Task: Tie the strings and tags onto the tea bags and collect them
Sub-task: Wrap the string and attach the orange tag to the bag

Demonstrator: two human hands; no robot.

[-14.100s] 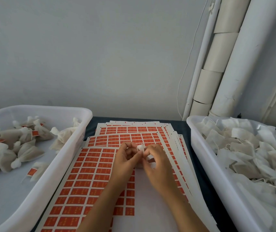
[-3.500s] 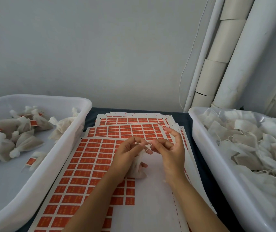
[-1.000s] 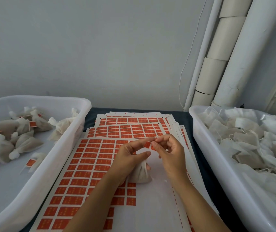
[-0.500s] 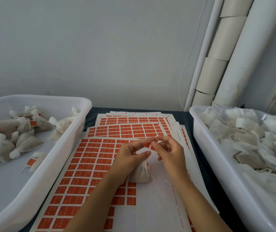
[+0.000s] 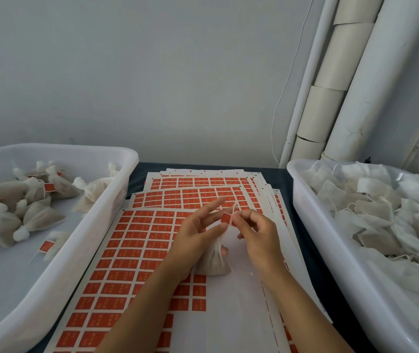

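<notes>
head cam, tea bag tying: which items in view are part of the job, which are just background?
In the job:
- tea bag, gripped by left hand
- string and orange tag, pinched by right hand
- tag sheets
- left bin of tied bags
- right bin of untied bags

Just background:
- pipes
- wall cable
</notes>
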